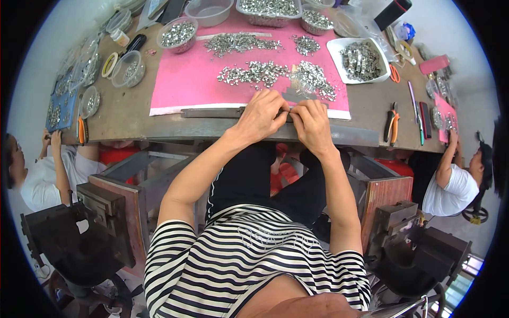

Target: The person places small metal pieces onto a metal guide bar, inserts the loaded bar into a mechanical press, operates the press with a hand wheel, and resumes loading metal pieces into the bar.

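My left hand point(263, 115) and my right hand point(313, 123) meet at the front edge of the pink mat point(183, 79). The fingers of both are pinched close together over a dark metal strip point(212, 113) that lies along the edge. Whatever sits between the fingertips is too small and too covered to name. Just beyond the hands lie a heap of small shiny metal pieces point(254, 74) and another pile of metal pieces point(315, 79), with some thin pins point(298, 82) beside it.
A white tray point(338, 64) of metal links and orange-handled pliers point(392, 126) lie to the right. Tubs of metal parts, including a round tub point(178, 36), stand at the back. Co-workers sit at both sides, one in a white shirt point(450, 188) at right.
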Tool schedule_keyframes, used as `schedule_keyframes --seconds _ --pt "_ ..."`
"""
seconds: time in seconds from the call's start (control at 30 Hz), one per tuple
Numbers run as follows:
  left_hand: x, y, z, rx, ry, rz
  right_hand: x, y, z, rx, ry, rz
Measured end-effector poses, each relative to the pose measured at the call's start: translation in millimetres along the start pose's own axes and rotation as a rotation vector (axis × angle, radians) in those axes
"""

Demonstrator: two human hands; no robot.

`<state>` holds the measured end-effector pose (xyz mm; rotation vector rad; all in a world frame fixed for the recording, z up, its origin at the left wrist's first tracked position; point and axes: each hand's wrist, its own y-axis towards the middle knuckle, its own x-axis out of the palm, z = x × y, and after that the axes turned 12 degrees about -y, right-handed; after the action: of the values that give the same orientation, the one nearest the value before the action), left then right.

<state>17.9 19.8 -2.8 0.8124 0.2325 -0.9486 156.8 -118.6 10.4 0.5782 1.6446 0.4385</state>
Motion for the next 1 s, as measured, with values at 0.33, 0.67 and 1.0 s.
schedule_keyframes --seconds 0.33,0.67,1.0 --pt "-1 -1 8 0.002 -0.036 0.025 -13 -14 41 0.325 0.005 0.158" --pt "9 -4 20 -0.014 0.121 0.250 -2 -10 71 0.371 -0.254 0.032" --pt "4 -26 11 0.027 0.118 0.455 -4 -8 82 0.293 -0.214 -0.037"
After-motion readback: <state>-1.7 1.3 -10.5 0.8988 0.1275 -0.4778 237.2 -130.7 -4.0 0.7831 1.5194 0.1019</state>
